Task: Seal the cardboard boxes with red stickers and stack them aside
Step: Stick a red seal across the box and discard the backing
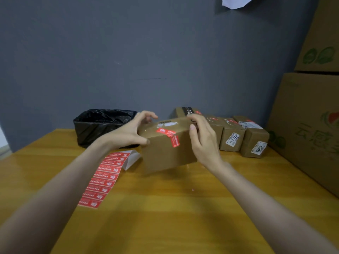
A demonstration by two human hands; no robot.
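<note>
The cardboard box (pixel 168 149) is held at both ends and looks lifted just clear of the table (pixel 165 208), tilted, around the middle of the scene. The left end is gripped by the left hand (pixel 128 132), with the thumb on the near edge and the fingers curled over the far top edge. The right end is wrapped by the right hand (pixel 203 142), thumb pressed on the near face.

A red sticker (pixel 169 135) can be seen folded over the near top edge, bridging lid and front face, a touch crooked. Sealing looks done here, so a carry to the row of small boxes (pixel 233 136) at the far right is probably the step in hand.

For that, the box is best levelled, the fingers kept off the sticker, and the box set down flush beside its neighbours. Any lifted sticker corner could be rubbed flat first.

The card is plain brown and matte, crisp at the edges and oblong. The sticker is glossier, with white print.

A strip of red stickers (pixel 104 178) on white backing lies just left of the box, curled up at its far end. At the far left a black bin liner (pixel 102 123) sits crinkled and shiny. Large printed cartons (pixel 308 125) are stacked at the right.
</note>
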